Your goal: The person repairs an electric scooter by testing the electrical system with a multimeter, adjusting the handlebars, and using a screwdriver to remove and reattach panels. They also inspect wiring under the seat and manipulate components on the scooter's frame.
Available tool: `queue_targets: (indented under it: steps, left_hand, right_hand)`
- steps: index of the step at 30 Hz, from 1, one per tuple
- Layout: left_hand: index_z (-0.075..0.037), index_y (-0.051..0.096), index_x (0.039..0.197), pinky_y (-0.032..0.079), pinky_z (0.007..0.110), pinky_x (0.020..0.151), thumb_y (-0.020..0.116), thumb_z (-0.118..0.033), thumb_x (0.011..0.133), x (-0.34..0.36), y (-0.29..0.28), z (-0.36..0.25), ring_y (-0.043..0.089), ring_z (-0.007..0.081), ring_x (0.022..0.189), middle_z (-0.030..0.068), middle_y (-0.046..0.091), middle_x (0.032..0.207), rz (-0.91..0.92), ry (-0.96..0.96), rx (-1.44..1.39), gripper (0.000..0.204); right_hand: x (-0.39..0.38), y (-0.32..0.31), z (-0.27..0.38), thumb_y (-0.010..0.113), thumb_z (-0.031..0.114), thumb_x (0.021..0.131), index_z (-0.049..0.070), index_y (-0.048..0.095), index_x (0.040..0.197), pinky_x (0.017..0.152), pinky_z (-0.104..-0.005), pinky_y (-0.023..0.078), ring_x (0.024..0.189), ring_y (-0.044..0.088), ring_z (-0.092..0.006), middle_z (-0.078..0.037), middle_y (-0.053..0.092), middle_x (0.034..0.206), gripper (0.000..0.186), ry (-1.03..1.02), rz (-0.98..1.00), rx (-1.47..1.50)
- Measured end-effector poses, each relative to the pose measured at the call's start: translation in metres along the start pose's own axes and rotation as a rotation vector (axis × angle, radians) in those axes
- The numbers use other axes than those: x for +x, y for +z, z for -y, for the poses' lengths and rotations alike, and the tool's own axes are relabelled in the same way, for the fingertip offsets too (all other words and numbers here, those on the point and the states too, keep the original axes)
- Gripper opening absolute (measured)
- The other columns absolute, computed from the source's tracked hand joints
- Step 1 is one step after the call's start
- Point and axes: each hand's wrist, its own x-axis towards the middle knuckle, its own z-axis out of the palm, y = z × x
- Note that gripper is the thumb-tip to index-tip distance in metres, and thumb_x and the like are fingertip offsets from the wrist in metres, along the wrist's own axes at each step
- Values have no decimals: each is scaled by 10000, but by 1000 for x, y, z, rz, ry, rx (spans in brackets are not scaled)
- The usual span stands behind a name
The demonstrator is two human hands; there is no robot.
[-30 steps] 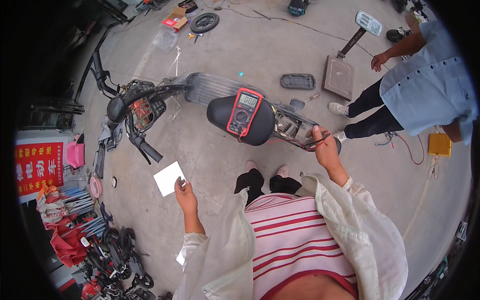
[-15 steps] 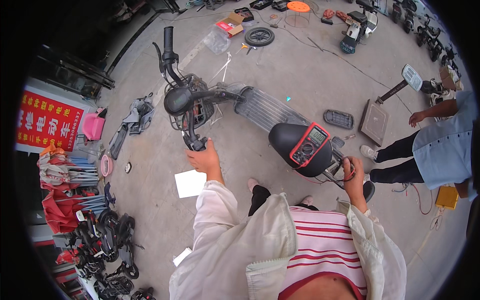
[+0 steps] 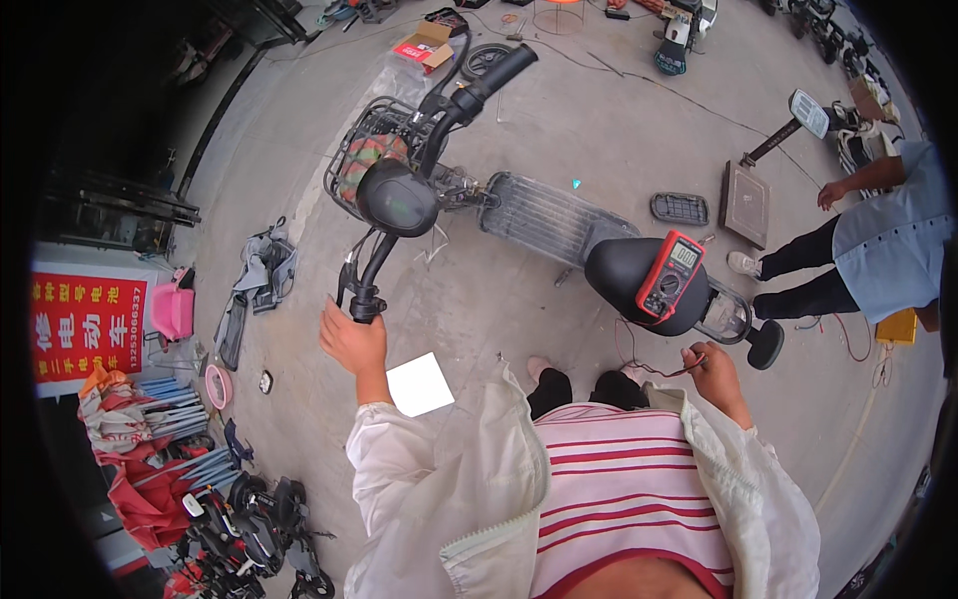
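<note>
My left hand [image 3: 351,337] is wrapped round the near handlebar grip of an electric scooter, beside its brake lever. The handlebar [image 3: 371,272] is turned, with its far grip [image 3: 497,82] pointing away to the right. A red multimeter [image 3: 671,277] lies on the scooter's black seat [image 3: 627,280], its display lit. Thin test leads [image 3: 654,370] hang from the meter to my right hand [image 3: 717,381], whose fingers pinch them just short of the rear rack [image 3: 726,317]. The lead tips are too small to make out.
A person in a blue shirt [image 3: 888,235] stands at the right, near a platform scale [image 3: 746,205]. A black tray-like cover [image 3: 680,208] lies beyond the seat. On the floor by my left arm is a white sheet [image 3: 421,385]. Parked scooters [image 3: 254,529] stand lower left.
The handlebar has swung round, its far grip moving right and my left hand staying on the near one. My right hand has drawn away from the scooter's rear, holding the leads.
</note>
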Motion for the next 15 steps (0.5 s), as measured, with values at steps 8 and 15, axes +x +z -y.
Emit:
queue_targets:
  steps: [8, 15]
  left_hand:
    - [-19, 467, 1315, 289, 527, 1109, 804, -346, 656, 122, -13, 38, 453, 342, 1275, 180, 529, 1294, -6, 374, -26, 809]
    - [-11, 478, 1302, 313, 503, 1103, 823, -269, 624, 145, -21, 39, 456, 369, 1252, 202, 532, 1263, 130, 414, -81, 804]
  right_hand:
    - [12, 0, 73, 610, 226, 935, -11, 624, 845, 651, -407, 454, 720, 570, -353, -157, 565, 778, 254, -114, 53, 280]
    - [40, 10, 108, 562, 181, 978, -21, 598, 884, 652, -331, 445, 676, 531, -216, -122, 563, 736, 226, -231, -8, 558]
